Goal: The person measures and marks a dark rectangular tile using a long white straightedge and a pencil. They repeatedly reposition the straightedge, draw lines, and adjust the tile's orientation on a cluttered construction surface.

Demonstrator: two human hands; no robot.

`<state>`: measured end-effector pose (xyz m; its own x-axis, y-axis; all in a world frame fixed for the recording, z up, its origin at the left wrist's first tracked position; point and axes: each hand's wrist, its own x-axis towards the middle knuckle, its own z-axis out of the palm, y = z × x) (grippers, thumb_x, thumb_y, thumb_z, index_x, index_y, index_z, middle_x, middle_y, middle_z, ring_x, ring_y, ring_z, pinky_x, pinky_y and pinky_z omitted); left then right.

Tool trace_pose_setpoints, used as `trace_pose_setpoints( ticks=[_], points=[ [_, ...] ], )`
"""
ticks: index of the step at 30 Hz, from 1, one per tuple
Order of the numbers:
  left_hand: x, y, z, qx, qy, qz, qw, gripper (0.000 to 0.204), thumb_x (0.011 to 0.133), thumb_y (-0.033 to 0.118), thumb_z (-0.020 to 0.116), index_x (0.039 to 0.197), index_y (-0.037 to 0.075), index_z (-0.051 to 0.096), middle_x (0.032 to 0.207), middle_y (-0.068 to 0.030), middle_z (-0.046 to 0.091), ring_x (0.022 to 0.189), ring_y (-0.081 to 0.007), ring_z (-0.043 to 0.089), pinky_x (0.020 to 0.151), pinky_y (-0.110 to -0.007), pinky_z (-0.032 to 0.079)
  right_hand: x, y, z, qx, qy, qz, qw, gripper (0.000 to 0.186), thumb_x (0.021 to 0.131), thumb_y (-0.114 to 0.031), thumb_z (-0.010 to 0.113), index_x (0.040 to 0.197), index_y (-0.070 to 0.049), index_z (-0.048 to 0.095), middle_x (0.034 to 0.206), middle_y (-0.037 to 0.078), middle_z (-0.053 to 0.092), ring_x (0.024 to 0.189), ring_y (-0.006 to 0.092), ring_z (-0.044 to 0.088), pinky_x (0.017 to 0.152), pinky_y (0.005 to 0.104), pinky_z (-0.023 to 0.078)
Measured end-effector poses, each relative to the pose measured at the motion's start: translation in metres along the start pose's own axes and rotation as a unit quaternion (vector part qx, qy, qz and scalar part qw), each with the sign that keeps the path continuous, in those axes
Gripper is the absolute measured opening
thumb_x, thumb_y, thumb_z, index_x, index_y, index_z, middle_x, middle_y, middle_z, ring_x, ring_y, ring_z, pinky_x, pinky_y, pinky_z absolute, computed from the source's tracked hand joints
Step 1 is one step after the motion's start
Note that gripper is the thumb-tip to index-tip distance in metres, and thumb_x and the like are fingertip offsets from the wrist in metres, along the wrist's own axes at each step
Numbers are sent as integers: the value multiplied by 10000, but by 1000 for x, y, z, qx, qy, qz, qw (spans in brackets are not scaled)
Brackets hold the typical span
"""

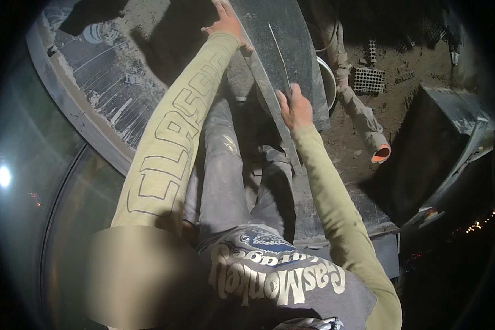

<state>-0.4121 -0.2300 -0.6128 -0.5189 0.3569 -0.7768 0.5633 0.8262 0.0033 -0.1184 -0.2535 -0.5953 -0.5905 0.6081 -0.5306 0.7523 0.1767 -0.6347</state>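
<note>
A dark grey panel (308,66), long with one curved side, stands tilted in front of my legs, its pale narrow edge toward me. At the upper left of that edge, my left hand (227,23) grips the panel, with some fingers stretched out. My right hand (298,109) is closed around the handle of a tool with a long thin blade (280,54). The blade, seen nearly edge-on, points up and away across the panel's face. Its exact kind cannot be made out. Behind the panel, a pale round bucket (329,82) is partly hidden.
A dusty pipe with an orange mouth (380,153) lies to the right, near a perforated block (369,80). Farther right stands a dark slab-topped structure (456,107). On the left, a curved ledge (71,110) borders a glass pane (33,165). Deep shadows cover parts of the dusty ground.
</note>
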Motion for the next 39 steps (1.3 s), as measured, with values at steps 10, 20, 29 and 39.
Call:
trace_pose_setpoints(
  ticks=[10,20,29,39],
  points=[
    [-6,3,12,46,51,-4,998,1635,391,392,991,1555,36,-102,1643,-211,-54,1272,-408,536,1089,-650,355,61,5,73,35,24,98,994,422,862,-321,735,1108,-90,481,972,202,670,954,433,647,795,518,498],
    [3,-51,134,-237,273,62,930,1382,690,427,875,1539,6,-131,1611,-298,32,1356,-489,413,1175,-510,298,58,-23,60,-18,10,178,984,422,852,-336,738,1108,-109,491,1002,199,695,997,427,658,835,527,497],
    [-29,0,234,-555,90,-98,821,753,819,458,774,1279,-89,540,1191,-293,628,1103,-375,623,941,-402,487,60,-2,68,-60,35,162,984,426,875,-363,697,1141,-104,487,985,203,699,983,429,667,831,526,504],
    [-19,2,267,-548,251,-35,797,870,808,272,780,1538,119,332,1233,-248,654,1152,-324,640,952,-382,502,44,-26,47,-70,21,11,997,441,973,-343,485,1372,-170,410,998,226,706,930,426,680,824,523,515]
  ],
)
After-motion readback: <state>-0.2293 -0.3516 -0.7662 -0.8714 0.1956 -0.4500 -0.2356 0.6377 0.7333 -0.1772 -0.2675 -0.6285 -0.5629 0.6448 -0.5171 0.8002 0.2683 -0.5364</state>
